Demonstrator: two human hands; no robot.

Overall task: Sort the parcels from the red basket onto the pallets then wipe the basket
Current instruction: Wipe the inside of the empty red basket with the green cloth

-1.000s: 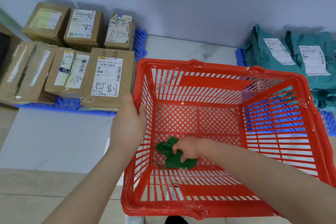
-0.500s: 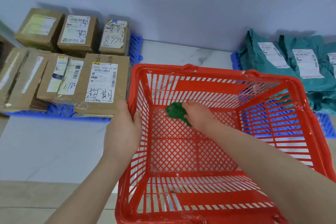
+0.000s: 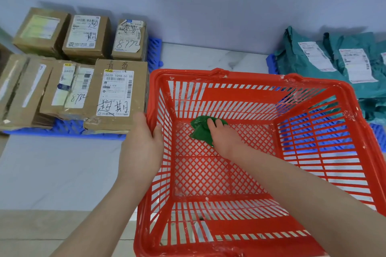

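While the fingers [image 3: 217, 124] of the right hand [image 3: 224, 139] are bent over a crumpled green cloth [image 3: 199, 131], gripping it and pressing it onto the mesh bottom of the red basket [image 3: 250, 78] close to the far wall, the left hand [image 3: 144, 144] clamps the basket's left rim, with the thumb inside the slatted wall and the other fingers hidden outside it. The cloth looks soft and thin, so it should bunch and catch in the open mesh unless kept wadded under the palm. The basket looks like light, stiff plastic and would probably slide or tip under a firm wipe, which makes the thick rim the sensible place to brace it. White smears show on the rim and slats, and no parcels lie inside, so the sorting looks done and the wiping is under way. The basket stands on the pale floor [image 3: 52, 173]. Brown cardboard boxes [image 3: 117, 94] sit on a blue pallet [image 3: 154, 52] just to its left, and teal bags [image 3: 313, 58] are piled on another blue pallet [image 3: 271, 64] at its right.
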